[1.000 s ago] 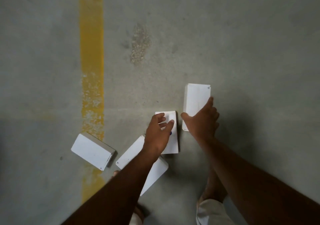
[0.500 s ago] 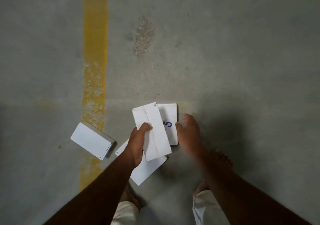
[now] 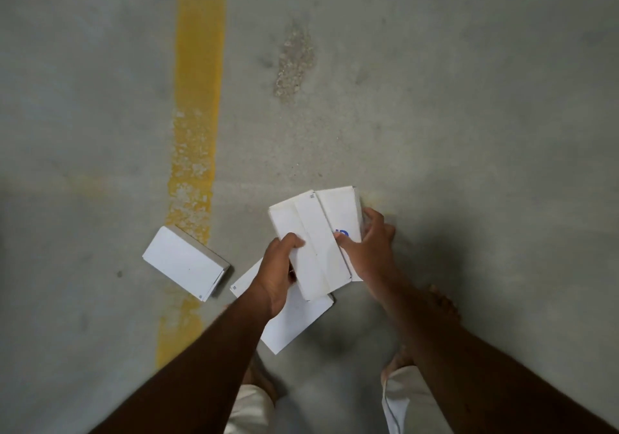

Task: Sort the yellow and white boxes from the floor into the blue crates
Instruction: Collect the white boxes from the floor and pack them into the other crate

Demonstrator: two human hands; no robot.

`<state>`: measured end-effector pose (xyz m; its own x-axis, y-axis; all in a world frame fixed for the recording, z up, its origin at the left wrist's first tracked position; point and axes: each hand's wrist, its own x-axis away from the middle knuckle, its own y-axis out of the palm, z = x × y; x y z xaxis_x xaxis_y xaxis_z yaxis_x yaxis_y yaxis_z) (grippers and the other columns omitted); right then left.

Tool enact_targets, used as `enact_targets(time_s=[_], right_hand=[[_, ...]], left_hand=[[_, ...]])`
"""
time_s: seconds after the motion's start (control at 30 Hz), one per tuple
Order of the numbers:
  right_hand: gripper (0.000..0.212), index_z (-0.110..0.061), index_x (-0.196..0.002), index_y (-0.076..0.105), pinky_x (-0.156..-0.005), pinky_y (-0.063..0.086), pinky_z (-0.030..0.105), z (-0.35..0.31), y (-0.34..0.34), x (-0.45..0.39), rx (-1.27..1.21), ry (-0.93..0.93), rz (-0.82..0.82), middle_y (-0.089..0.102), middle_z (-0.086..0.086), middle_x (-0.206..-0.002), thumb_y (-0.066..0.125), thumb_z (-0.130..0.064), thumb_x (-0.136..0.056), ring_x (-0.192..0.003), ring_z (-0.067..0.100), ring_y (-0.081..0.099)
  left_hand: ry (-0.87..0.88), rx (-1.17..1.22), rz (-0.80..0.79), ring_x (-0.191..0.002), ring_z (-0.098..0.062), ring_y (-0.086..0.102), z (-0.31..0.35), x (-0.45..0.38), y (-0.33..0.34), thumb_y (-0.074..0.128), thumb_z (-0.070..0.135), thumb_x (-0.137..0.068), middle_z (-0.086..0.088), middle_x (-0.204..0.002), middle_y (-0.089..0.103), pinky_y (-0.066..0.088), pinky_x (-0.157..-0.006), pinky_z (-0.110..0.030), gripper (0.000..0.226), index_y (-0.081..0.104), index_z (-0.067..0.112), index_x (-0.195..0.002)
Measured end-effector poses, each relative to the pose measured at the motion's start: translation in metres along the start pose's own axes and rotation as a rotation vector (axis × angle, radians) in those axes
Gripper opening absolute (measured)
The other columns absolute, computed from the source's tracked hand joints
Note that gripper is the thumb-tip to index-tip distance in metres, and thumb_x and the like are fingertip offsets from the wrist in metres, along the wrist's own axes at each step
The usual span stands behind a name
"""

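You can make out only a fragment of blue lettering on the white rectangular cardboard box (image 3: 345, 214) your right hand (image 3: 370, 249) grips; it is unreadable.

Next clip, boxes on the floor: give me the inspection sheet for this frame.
Surface: grey concrete floor with a worn yellow painted line and a rough patch.
Job's things: four white boxes; box in left hand, blue-printed box in right hand, flat box under the left arm, box by the line. No yellow boxes or blue crates in view.
Clutter: nothing seen.
Grippers: left hand and right hand each grip a box.
Cables: nothing seen.
Surroundings: bare feet, light trouser legs.
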<state>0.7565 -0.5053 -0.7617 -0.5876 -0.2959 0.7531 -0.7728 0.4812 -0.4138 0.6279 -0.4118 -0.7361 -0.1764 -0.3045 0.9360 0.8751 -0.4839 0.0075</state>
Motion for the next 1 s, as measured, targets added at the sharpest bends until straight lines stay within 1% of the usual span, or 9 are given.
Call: enact_targets(time_s=[0.1,0.17,0.23,0.3,0.4,0.5,0.6,0.83,1.0], right_hand=[[0.068,-0.020,-0.131,0.051,-0.098,0.050,0.043,-0.012,0.000,0.007,-0.019,-0.113,0.066,0.060,0.001,-0.120,0.074,-0.044,-0.073,-0.111,0.021,0.059],[0.065,-0.019,-0.133,0.051,-0.094,0.052,0.044,-0.022,-0.001,0.009,-0.050,-0.147,0.100,0.065,0.001,-0.123,0.068,-0.045,-0.075,-0.110,0.021,0.063],[0.057,-0.019,-0.134,0.050,-0.090,0.054,0.034,-0.039,-0.006,0.014,-0.101,-0.170,0.101,0.066,-0.003,-0.120,0.065,-0.041,-0.084,-0.105,0.016,0.064],[0.040,-0.016,-0.132,0.052,-0.078,0.049,0.011,-0.053,-0.008,0.018,-0.146,-0.186,0.073,0.063,-0.009,-0.108,0.061,-0.027,-0.095,-0.095,0.010,0.062],[0.025,-0.018,-0.125,0.054,-0.066,0.042,0.002,-0.073,-0.008,0.026,-0.221,-0.189,-0.041,0.061,-0.017,-0.099,0.053,-0.020,-0.101,-0.083,-0.005,0.061],[0.020,-0.016,-0.120,0.058,-0.070,0.044,0.006,-0.093,0.000,0.047,-0.217,-0.200,-0.247,0.067,-0.013,-0.103,0.050,-0.016,-0.102,-0.082,-0.013,0.062],[0.025,-0.018,-0.121,0.061,-0.076,0.046,0.017,-0.119,0.003,0.079,-0.215,-0.210,-0.319,0.071,-0.006,-0.110,0.046,-0.018,-0.102,-0.095,0.005,0.066],[0.025,-0.020,-0.093,0.062,-0.067,0.048,0.016,-0.205,-0.030,0.173,-0.274,-0.201,-0.358,0.071,-0.008,-0.090,0.039,-0.019,-0.102,-0.080,0.006,0.065],[0.021,-0.033,-0.115,0.057,-0.086,0.045,0.022,-0.278,-0.072,0.267,-0.296,-0.297,-0.312,0.053,-0.007,-0.117,0.044,-0.025,-0.102,-0.103,0.002,0.057]], left_hand=[[0.009,0.012,0.058,-0.105,-0.030,0.065,0.008,0.005,-0.016,0.054,0.031,-0.097,-0.013,-0.118,0.070,0.054,-0.076,-0.037,0.034,0.057,0.018,-0.128],[0.032,0.021,0.108,-0.104,-0.031,0.063,0.013,0.007,-0.028,0.053,0.034,-0.097,-0.016,-0.120,0.067,0.051,-0.074,-0.036,0.039,0.053,0.016,-0.132],[0.052,0.061,0.152,-0.103,-0.030,0.062,0.019,0.012,-0.038,0.052,0.034,-0.098,-0.016,-0.119,0.066,0.051,-0.076,-0.037,0.039,0.052,0.015,-0.132],[0.079,0.108,0.191,-0.097,-0.027,0.062,0.026,0.018,-0.046,0.052,0.032,-0.097,-0.014,-0.113,0.066,0.050,-0.074,-0.035,0.039,0.052,0.014,-0.132],[0.112,0.162,0.221,-0.087,-0.022,0.062,0.035,0.029,-0.053,0.055,0.030,-0.095,-0.010,-0.106,0.067,0.048,-0.066,-0.031,0.041,0.055,0.012,-0.132],[0.146,0.142,0.153,-0.100,-0.026,0.067,0.047,0.050,-0.051,0.056,0.041,-0.096,-0.008,-0.115,0.071,0.054,-0.078,-0.036,0.040,0.057,0.022,-0.131],[0.173,0.175,0.040,-0.110,-0.021,0.070,0.069,0.086,-0.047,0.040,0.059,-0.101,0.002,-0.117,0.074,0.053,-0.095,-0.040,0.043,0.062,0.034,-0.128],[0.219,0.369,-0.103,-0.118,-0.028,0.067,0.131,0.211,-0.065,0.042,0.054,-0.101,-0.008,-0.126,0.071,0.049,-0.103,-0.048,0.049,0.065,0.022,-0.131],[0.279,0.423,-0.161,-0.127,-0.035,0.059,0.175,0.327,-0.072,0.055,0.062,-0.093,-0.016,-0.137,0.063,0.043,-0.111,-0.055,0.066,0.056,0.017,-0.142]])
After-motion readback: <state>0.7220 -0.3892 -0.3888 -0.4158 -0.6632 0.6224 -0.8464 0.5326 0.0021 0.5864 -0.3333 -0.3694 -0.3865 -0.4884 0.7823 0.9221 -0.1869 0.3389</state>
